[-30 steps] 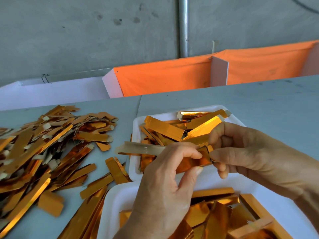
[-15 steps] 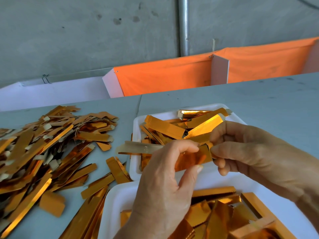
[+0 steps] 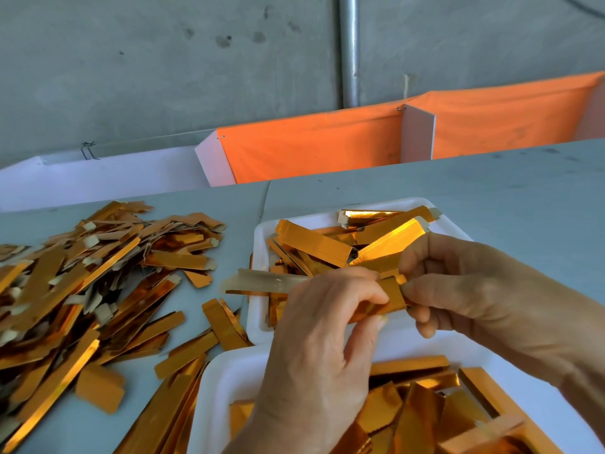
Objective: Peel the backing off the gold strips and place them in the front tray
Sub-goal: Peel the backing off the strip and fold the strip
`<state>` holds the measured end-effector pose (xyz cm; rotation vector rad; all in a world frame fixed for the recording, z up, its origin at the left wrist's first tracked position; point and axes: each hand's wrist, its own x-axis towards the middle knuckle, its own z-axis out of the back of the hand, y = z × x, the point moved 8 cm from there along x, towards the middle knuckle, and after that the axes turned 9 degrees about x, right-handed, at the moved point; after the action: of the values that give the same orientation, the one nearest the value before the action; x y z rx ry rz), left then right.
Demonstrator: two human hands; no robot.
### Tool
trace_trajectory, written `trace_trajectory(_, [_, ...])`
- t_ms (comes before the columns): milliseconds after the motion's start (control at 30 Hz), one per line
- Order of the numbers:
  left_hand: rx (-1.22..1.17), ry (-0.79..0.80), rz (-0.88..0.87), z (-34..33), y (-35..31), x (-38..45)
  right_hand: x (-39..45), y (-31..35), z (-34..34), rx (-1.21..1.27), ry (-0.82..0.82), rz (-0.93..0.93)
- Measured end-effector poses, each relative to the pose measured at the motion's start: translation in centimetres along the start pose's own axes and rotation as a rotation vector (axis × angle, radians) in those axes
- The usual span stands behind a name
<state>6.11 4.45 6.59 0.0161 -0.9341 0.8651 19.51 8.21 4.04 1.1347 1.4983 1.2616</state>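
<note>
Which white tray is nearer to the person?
The lower white tray, cut off by the picture's bottom edge; the other white tray lies beyond the hands.

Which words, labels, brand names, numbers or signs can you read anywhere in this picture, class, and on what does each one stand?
None: no readable text anywhere.
Shiny gold foil strips, the two white plastic trays, the orange cloth panel and the grey concrete wall all show none.
</note>
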Motion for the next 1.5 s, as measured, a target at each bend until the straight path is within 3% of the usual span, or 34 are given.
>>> trace_trajectory(200, [0.052, -0.016, -0.059, -0.17, -0.22, -0.19, -0.16, 0.23, -0.45, -0.052, 0.089, -0.01])
trace_trajectory(867, [0.124, 0.032, -0.135, -0.73, -0.89, -0.31, 0.14, -0.21, 0.22, -0.14, 0.144, -0.027])
trace_trajectory(1200, [-0.039, 0.068, -0.063, -0.51, -0.32, -0.16, -0.3, -0.69, 0.45, 0.079, 0.26, -0.049])
trace_trajectory(1500, [-0.144, 0.039, -0.023, 0.11, -0.09, 0.25, -0.03, -0.36, -0.01, 0.158, 0.292, 0.039])
